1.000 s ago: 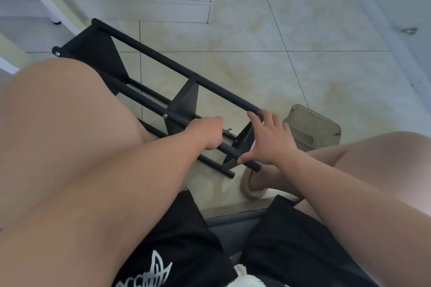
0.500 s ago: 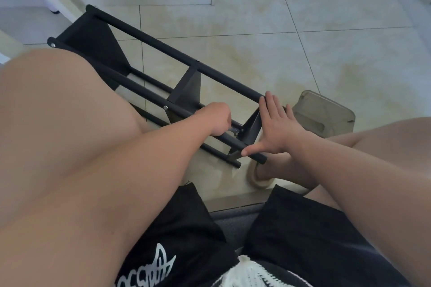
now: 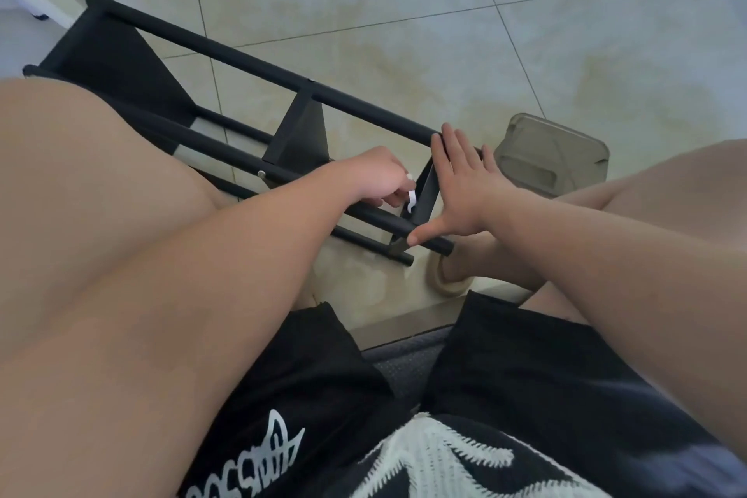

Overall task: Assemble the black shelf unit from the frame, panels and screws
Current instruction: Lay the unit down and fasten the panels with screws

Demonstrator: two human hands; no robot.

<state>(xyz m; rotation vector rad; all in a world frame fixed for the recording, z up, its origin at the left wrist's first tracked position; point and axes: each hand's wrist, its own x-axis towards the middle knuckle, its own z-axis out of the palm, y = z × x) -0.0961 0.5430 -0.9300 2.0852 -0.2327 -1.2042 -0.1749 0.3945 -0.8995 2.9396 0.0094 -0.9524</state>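
There is one black shelf (image 3: 226, 48), two hands, one small white piece and one grey box. The shelf lies on its side on the tiled floor (image 3: 404, 12), between the legs of the sitting person, and it runs from the upper left down to the hands. It is matte black all over. Four long round bars (image 3: 364, 105) can be counted on it, two above and two lower, and the lower ones are partly hidden. Three flat panels (image 3: 301, 133) cross between the bars: one at the far end of the shelf, one in the middle and one at the near end. One silver screw (image 3: 261, 174) shows on the upper bar that is closer to the person, just beside the middle panel.

The left hand (image 3: 376, 178) is above this same bar, next to the near end panel. Its fingers are curled and hold the white piece (image 3: 411, 200), which hangs down from them. The right hand (image 3: 465, 182) lies flat against the near end panel. Its fingers are straight and a little apart, and the thumb touches the closer bar.

The box (image 3: 553, 158), half transparent, stands on the floor just beyond the near end of the shelf.
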